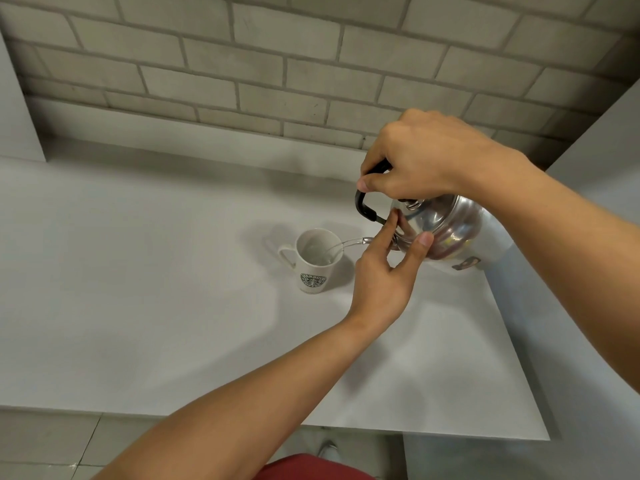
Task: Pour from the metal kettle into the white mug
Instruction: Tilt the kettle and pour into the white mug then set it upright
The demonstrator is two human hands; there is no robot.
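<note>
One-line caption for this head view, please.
Right hand tilts metal kettle by its handle, left hand steadying it, water streaming into white mug.

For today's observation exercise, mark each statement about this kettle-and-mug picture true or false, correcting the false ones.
1. A clear stream of water runs from the shiny metal kettle into the white ceramic mug with a green logo. True.
2. The right hand grips the kettle's black handle. True.
3. The left hand holds the mug by its handle. False: it touches the kettle's body; the mug stands alone.
4. The mug lies on its side. False: it stands upright on the white tabletop.
5. The kettle is tilted towards the mug. True.
</note>
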